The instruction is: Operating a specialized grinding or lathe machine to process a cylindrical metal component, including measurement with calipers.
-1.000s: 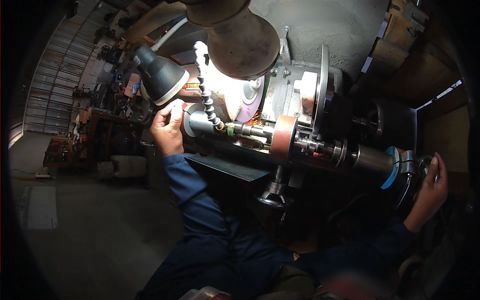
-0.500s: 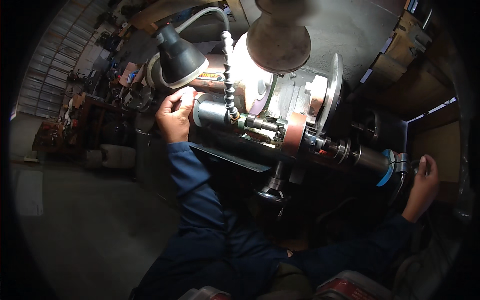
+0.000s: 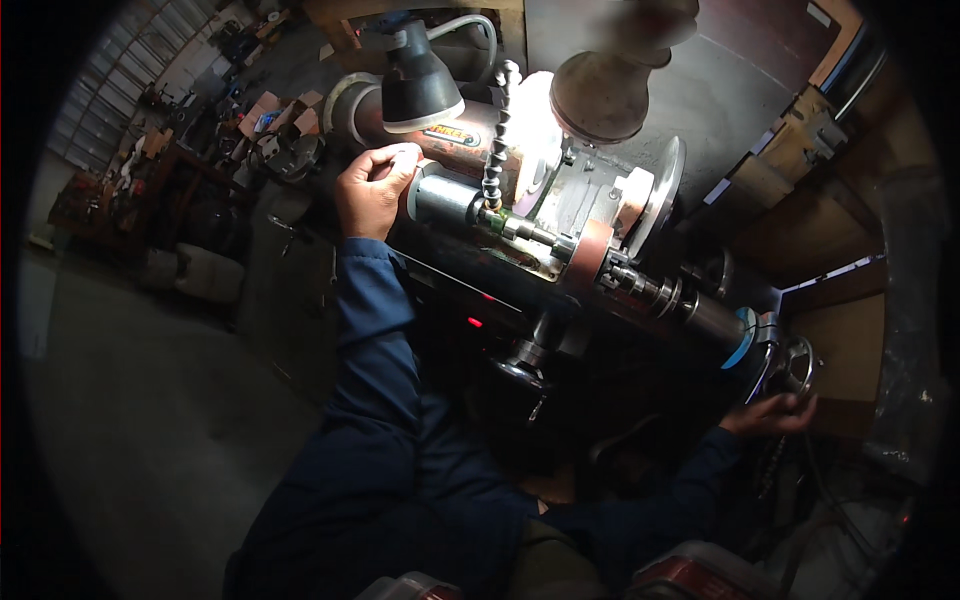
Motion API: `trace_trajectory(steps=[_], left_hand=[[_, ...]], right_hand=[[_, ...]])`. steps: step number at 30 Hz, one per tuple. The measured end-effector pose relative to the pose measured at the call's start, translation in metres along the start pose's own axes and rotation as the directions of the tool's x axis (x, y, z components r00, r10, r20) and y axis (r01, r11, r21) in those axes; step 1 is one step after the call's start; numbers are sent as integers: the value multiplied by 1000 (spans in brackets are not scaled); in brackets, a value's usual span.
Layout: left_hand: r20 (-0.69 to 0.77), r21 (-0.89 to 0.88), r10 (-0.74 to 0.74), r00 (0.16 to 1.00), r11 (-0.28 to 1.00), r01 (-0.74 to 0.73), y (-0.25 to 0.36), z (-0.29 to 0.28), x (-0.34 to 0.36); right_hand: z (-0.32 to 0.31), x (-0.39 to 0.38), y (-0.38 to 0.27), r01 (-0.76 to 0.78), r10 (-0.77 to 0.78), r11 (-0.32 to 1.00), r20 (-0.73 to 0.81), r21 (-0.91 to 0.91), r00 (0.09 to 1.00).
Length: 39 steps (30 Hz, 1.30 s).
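If the slim bright-steel shaft (image 3: pixel 530 232) at one o'clock turns, the navy cloth sleeve (image 3: pixel 375 300) could snag beside the smooth grey metal cylinder (image 3: pixel 448 198). At ten o'clock, the left hand (image 3: pixel 375 192) bunches narrowly at that cylinder's outer end, hold unclear; at four, the half-curled right hand (image 3: pixel 775 412) sits by the round chrome handwheel's (image 3: pixel 811 366) lower rim, grip unclear.

the machine's table (image 3: pixel 547 269) bears a grey cylindrical head (image 3: pixel 447 199) and a reddish-brown round housing (image 3: pixel 588 252).
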State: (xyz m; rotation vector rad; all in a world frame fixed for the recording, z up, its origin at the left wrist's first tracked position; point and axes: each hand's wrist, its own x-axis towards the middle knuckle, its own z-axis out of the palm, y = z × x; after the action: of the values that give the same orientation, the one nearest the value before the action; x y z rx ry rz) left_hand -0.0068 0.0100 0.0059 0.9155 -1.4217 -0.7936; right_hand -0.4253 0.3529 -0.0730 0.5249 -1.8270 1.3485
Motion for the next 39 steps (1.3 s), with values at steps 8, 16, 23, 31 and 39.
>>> trace_trajectory(steps=[8,16,23,31,39], left_hand=[[37,-23,2,999,1000,-1,-2,-9,-1],[20,-138,-70,997,988,72,-8,0,0],[-20,-83,-58,998,995,56,-12,-1,2],[14,-4,-50,999,999,50,-15,-2,-1],[17,26,-26,1000,999,25,-17,-5,1]], right_hand=[[11,4,11,330,-345,932,-86,-147,935],[-3,45,-62,137,-90,981,303,-138,949],[-3,80,-64,134,116,931,626,-338,772],[17,108,-71,118,283,903,779,-412,560],[-8,71,-65,126,100,932,574,-340,813]])
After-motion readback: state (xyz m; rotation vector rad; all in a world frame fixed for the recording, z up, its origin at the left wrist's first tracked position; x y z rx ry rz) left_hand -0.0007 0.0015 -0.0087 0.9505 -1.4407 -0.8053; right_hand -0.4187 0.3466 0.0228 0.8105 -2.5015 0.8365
